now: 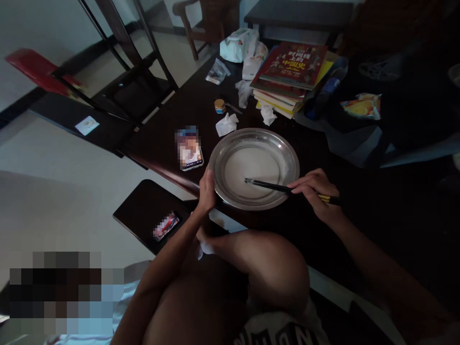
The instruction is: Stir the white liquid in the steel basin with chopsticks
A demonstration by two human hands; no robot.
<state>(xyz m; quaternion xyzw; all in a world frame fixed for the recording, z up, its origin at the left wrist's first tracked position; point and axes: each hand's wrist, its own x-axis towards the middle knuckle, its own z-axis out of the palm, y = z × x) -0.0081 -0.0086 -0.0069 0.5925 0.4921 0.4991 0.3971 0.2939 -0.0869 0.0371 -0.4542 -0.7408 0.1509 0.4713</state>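
On a dark surface (161,132), near its edge, sat a wide metal basin (290,158) with smooth white contents (247,163). The person's left hand (207,189) clasped the basin's left rim. The right hand (318,190) gripped black chopsticks (271,185), their tips over or in the contents; which, one could not tell. A lit phone (190,151) lay to the left; stacked books (293,67) stood beyond.
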